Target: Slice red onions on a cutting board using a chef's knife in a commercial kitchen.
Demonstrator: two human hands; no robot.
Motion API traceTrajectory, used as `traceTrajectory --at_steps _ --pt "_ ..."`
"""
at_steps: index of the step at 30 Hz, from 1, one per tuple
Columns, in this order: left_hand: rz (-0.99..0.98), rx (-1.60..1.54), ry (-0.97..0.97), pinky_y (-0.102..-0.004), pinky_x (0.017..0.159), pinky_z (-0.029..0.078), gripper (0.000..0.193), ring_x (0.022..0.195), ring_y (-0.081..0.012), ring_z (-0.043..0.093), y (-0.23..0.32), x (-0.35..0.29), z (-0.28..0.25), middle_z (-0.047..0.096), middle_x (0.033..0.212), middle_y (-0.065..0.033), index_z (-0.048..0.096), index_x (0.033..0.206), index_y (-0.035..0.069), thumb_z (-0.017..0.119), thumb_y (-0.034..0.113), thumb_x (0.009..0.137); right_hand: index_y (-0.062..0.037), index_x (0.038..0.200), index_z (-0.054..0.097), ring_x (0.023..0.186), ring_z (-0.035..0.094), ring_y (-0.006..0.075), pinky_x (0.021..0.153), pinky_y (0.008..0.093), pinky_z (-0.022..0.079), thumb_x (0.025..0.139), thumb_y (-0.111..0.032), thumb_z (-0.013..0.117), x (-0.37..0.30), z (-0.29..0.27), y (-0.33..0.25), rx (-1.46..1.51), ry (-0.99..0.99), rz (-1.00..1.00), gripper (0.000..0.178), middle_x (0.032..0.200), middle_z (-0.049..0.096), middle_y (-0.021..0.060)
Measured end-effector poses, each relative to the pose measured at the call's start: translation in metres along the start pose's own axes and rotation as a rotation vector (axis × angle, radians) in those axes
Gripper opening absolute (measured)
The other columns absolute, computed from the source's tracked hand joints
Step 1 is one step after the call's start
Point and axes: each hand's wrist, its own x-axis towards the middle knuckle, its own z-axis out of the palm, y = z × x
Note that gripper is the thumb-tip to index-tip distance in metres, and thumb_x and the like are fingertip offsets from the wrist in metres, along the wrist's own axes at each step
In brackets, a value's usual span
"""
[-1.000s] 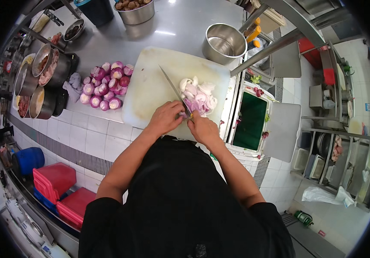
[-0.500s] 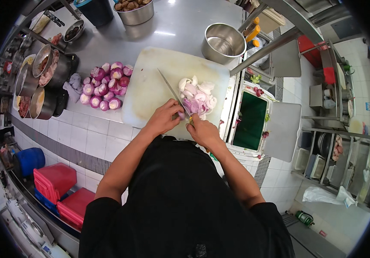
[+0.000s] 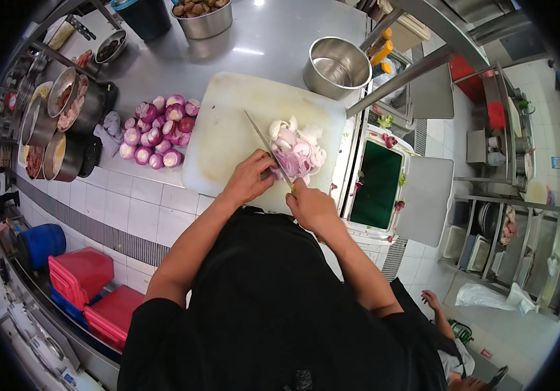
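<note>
On the white cutting board [image 3: 218, 140] a kitchen knife [image 3: 259, 132] points away and to the left. My right hand [image 3: 314, 207] is closed round its handle, at the board's near edge. My left hand [image 3: 248, 177] is just left of the blade, fingers curled down on a red onion piece that they mostly hide. Right of the blade lies a heap of sliced onion [image 3: 301, 148], white and pale purple. Several peeled red onions [image 3: 161, 130] are piled on the steel table left of the board.
An empty steel pot [image 3: 338, 68] stands behind the board's right corner. A green-lined bin [image 3: 376, 186] with onion scraps on its rim is to the right. Steel pots of food [image 3: 65, 156] crowd the left. At lower right another person's hand [image 3: 431, 300] shows beside a dark sleeve.
The knife and my right hand have shifted slightly right and nearer to me. My left hand stays almost in place, close to the blade. Another person has come into view at lower right.
</note>
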Motion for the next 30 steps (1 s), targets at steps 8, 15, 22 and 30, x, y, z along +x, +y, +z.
traceTrajectory --at_steps 8,15,22,30 --pt "0.039 -0.019 0.048 -0.0354 0.082 0.058 0.023 0.094 -0.026 0.07 -0.006 -0.005 0.003 0.061 0.106 -0.01 0.067 0.107 0.003 0.071 0.001 0.084 -0.002 0.11 0.055 0.076 0.072 0.0459 0.07 0.059 0.054 0.101 -0.029 0.058 -0.005 -0.011 -0.006 -0.04 0.008 -0.064 0.029 0.078 0.071 0.0242" --pt "0.013 -0.082 0.058 -0.0349 0.082 0.058 0.02 0.091 -0.0262 0.07 -0.003 -0.004 0.004 0.061 0.103 -0.0103 0.066 0.104 0.002 0.071 0.001 0.085 -0.0016 0.111 0.055 0.08 0.071 0.0475 0.074 0.0602 0.054 0.1 -0.031 0.058 0.007 -0.013 -0.009 -0.048 0.014 -0.06 0.032 0.084 0.072 0.0263" --pt "0.043 -0.083 0.084 -0.0357 0.082 0.057 0.018 0.092 -0.0272 0.07 -0.006 -0.003 0.008 0.062 0.104 -0.0112 0.066 0.104 0.002 0.07 0.001 0.087 -0.0018 0.113 0.054 0.08 0.071 0.0474 0.075 0.0599 0.054 0.101 -0.031 0.056 0.022 0.004 -0.004 0.007 0.06 -0.072 0.031 0.084 0.072 0.0264" --pt "0.072 -0.059 0.129 -0.0407 0.078 0.055 0.014 0.092 -0.0327 0.067 -0.009 -0.004 0.01 0.063 0.103 -0.0101 0.066 0.103 0.006 0.069 0.004 0.089 -0.0008 0.112 0.055 0.081 0.072 0.0467 0.074 0.059 0.055 0.101 -0.03 0.056 0.028 0.004 -0.009 -0.039 0.052 -0.026 0.031 0.081 0.072 0.0252"
